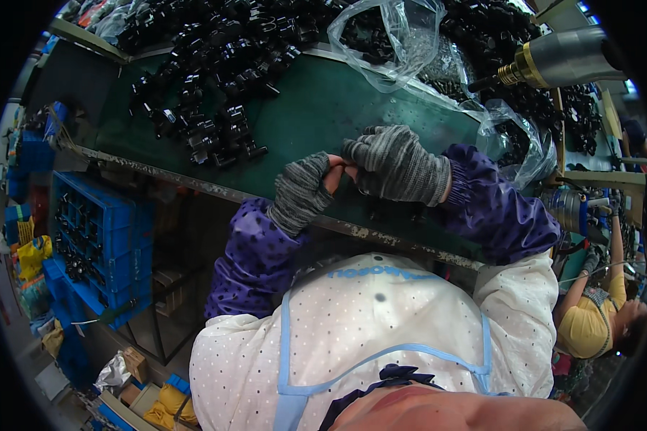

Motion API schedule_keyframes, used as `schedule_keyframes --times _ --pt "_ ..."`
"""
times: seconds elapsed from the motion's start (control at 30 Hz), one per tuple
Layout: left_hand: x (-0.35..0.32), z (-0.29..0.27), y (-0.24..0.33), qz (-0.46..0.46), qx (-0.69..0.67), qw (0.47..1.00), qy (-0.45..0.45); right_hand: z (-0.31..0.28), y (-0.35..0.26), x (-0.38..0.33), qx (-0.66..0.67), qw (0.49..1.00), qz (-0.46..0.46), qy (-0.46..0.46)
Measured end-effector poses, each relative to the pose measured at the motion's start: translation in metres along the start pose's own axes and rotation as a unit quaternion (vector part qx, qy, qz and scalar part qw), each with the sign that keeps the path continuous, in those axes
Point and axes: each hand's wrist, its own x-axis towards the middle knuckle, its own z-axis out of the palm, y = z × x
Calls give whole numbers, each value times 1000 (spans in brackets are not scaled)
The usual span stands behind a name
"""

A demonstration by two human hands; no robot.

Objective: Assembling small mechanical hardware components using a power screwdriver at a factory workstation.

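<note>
My left hand [306, 188] and my right hand [395, 164], both in grey knitted fingerless gloves, meet over the near edge of the green worktable [295, 118]. The fingers of both are closed, fingertips pressed together. Whatever is between them is hidden or too small to make out. Beyond my left hand lies a heap of shiny black parts [223, 79], spreading down toward the table's near edge. Past my right hand, a clear plastic bag [392, 43] holds small pieces.
A metal power driver [561, 59] with a brass collar hangs at the upper right. More black parts and another clear bag [514, 140] lie below it. A blue crate [118, 244] of black parts stands at the left. A co-worker [593, 320] is at the far right.
</note>
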Motion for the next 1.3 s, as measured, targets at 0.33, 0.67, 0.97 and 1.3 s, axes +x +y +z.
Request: schedule_keyframes --times 0.33,0.67,0.97,1.3 --pt "-11 -54 -30 -166 138 930 298 8 10 37 31 994 74 68" --pt "-9 -56 1 -413 -215 874 139 28 19 49 -10 991 64 117" --pt "-7 -29 15 -394 -248 884 31 29 6 29 -287 954 -57 57" --pt "-15 -2 -3 -285 -34 957 34 12 14 16 41 972 213 -87"
